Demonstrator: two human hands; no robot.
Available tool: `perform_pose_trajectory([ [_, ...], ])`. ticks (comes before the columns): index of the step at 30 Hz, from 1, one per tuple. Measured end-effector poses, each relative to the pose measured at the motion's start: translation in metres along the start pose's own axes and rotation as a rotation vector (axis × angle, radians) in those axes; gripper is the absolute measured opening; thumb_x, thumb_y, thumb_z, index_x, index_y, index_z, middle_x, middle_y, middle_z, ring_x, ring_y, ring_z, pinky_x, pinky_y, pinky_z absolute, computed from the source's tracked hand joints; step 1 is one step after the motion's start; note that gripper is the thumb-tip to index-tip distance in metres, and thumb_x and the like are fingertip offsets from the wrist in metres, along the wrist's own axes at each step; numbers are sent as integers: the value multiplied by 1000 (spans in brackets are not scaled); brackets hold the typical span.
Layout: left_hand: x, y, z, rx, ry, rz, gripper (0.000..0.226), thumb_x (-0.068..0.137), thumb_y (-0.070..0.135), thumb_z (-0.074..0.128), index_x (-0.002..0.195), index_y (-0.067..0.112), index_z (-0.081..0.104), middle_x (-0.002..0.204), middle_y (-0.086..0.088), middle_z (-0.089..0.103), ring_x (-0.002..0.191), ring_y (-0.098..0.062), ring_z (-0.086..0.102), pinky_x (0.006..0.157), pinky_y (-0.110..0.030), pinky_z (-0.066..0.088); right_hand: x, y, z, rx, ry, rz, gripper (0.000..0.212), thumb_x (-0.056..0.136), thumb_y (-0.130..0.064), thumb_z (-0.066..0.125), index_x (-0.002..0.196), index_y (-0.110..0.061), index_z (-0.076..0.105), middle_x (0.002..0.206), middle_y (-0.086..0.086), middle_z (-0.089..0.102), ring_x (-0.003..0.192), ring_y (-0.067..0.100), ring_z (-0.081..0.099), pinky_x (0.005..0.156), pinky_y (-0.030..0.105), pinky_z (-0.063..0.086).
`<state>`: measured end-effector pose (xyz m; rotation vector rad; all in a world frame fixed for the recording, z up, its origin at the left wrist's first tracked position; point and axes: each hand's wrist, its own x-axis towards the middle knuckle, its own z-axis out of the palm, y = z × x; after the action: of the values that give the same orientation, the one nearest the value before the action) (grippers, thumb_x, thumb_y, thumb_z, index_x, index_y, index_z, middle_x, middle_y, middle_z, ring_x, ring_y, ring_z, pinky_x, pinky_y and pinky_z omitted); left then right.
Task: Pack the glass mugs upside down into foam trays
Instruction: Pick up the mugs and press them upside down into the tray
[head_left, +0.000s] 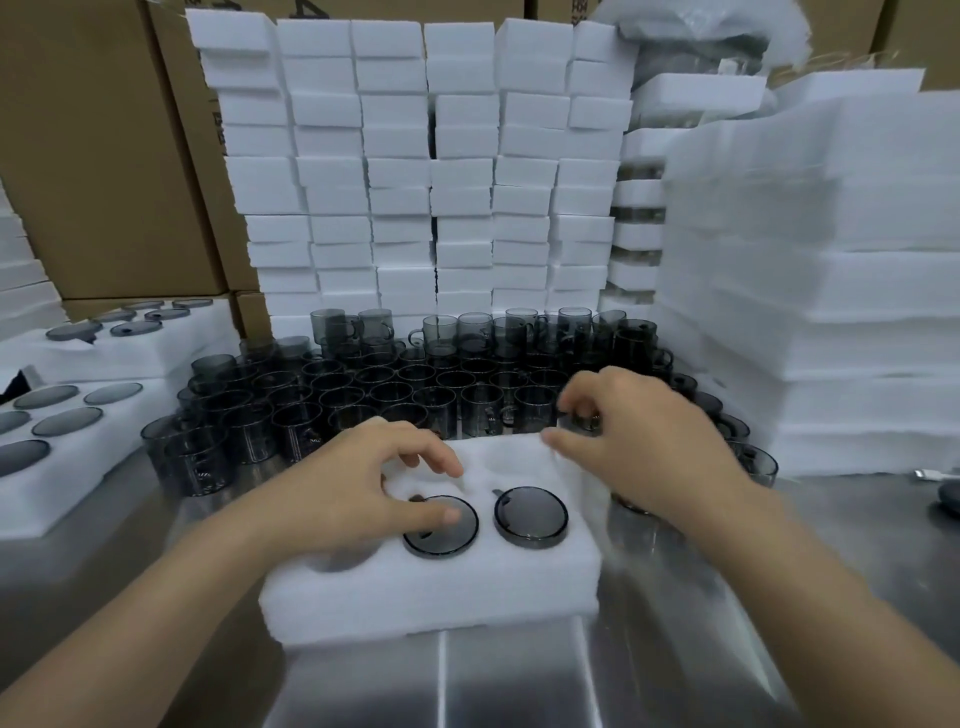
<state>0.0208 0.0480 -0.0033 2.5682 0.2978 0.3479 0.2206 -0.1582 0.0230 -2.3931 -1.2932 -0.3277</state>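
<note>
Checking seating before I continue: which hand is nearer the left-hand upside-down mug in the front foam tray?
Left. The left hand rests its thumb on that mug; the right hand is beyond the tray, gripping a loose mug.

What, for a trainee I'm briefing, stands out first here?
Dark mugs crowd mid-table, walled behind by white foam stacks. Up front a tray holds two upturned mugs: the left hand rests on the left mug, the right hand pinches a loose mug behind it.
</note>
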Motion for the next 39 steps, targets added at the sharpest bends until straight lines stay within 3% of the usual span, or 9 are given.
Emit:
perform_pose_trajectory([
  [7, 1, 2, 2, 66, 23, 3, 26, 86, 54, 83, 108, 48, 72, 116, 43, 56, 116, 7, 49, 87, -15, 40, 4, 25, -1, -168, -241, 256, 43, 90, -58, 75, 124, -34, 65, 117, -7, 63, 99, 20, 64, 82, 38, 55],
  [13, 2, -1, 4, 95, 32, 4, 27, 86, 57, 81, 109, 48, 72, 116, 47, 52, 118, 9, 46, 87, -16, 41, 1, 11, 14, -103, -293, 145, 33, 97, -27, 70, 122, -46, 61, 117, -16, 65, 103, 16, 66, 88, 37, 56],
  [19, 2, -1, 5, 116, 44, 12, 24, 88, 56, 80, 110, 49, 71, 117, 47, 52, 118, 9, 46, 85, -15, 42, 0, -2, 19, -9, -175, 57, 52, 91, 2, 51, 112, -42, 67, 118, -17, 65, 108, 18, 66, 87, 37, 57],
  [22, 1, 2, 5, 113, 49, 7, 23, 89, 55, 79, 110, 50, 70, 117, 47, 52, 117, 10, 47, 85, -17, 42, 1, -4, 12, 151, 6, 29, 56, 92, 7, 51, 109, -43, 69, 116, -16, 63, 107, 16, 65, 92, 38, 56],
  [26, -4, 13, 6, 81, 130, 8, 29, 91, 56, 77, 117, 53, 66, 120, 41, 55, 122, 12, 48, 107, -29, 40, 0, -11, -5, 511, 240, -120, 53, 95, 9, 62, 104, -42, 73, 112, -20, 68, 102, 1, 64, 91, 13, 48],
  [28, -5, 22, 7, -8, 186, 31, 38, 92, 56, 78, 126, 55, 62, 127, 36, 60, 129, 10, 51, 115, -37, 41, -2, -17, -13, 793, 204, -218, 53, 96, 10, 66, 107, -41, 76, 114, -16, 73, 103, 10, 70, 92, 23, 55],
  [32, -5, 43, 8, -382, 167, 134, 61, 88, 52, 81, 143, 48, 55, 134, 18, 71, 130, -4, 64, 108, -38, 52, -7, -27, -17, 1331, -50, -384, 44, 89, 4, 71, 115, -32, 77, 121, -2, 73, 95, 17, 71, 87, 27, 59],
  [36, -5, 53, 10, -595, 282, 174, 65, 76, 41, 90, 136, 41, 66, 126, 5, 77, 116, -18, 75, 101, -46, 61, -7, -29, -10, 1421, -89, -343, 39, 87, -3, 74, 116, -28, 78, 122, -2, 74, 97, 15, 73, 89, 26, 58],
  [39, -3, 52, 11, -579, 444, 149, 66, 69, 32, 100, 128, 33, 72, 119, 6, 79, 111, -16, 76, 98, -49, 62, -6, -29, -9, 1359, -53, -255, 37, 83, -17, 84, 118, -30, 78, 127, -5, 75, 115, 18, 75, 94, 24, 58],
])
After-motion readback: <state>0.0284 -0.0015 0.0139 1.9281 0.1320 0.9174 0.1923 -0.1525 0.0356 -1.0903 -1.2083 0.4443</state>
